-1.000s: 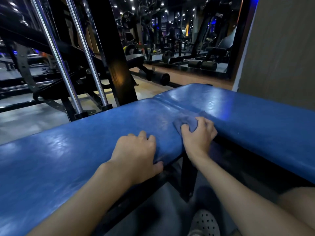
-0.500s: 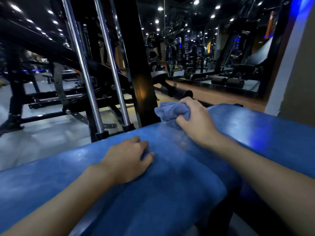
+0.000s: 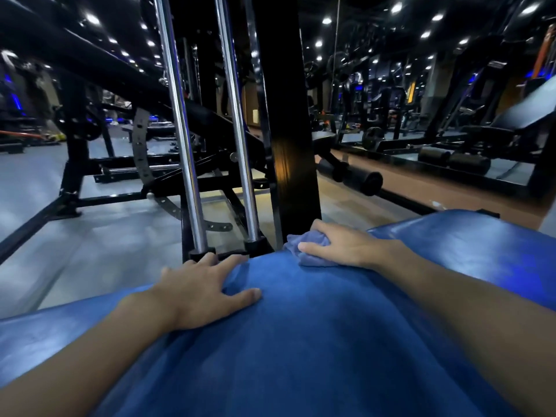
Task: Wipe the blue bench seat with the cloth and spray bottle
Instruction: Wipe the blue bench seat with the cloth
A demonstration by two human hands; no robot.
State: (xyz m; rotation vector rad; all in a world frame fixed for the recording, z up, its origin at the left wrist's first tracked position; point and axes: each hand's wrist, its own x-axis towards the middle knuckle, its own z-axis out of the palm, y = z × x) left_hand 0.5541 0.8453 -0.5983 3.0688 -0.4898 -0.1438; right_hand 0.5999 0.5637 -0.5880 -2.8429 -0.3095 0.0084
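Cloth [image 3: 304, 251] in right hand [image 3: 346, 248] (palm down)

Dim gym, black ceiling w/ rows of small spotlights [image 3: 396, 7]. Floor [image 3: 105, 236] grey & glossy at left, brown strip [image 3: 421, 191] at right. Black upright post [image 3: 288, 130] centre; 2 chrome rods [image 3: 180, 130] just left of it, feet in black sockets. Black machine frame [image 3: 75, 164] behind-left w/ curved perforated plate [image 3: 139, 145]. Foam rollers [image 3: 361, 180] right of post. Far right: black incline bench [image 3: 511, 115]. Blue accent light [image 3: 12, 99] far left.
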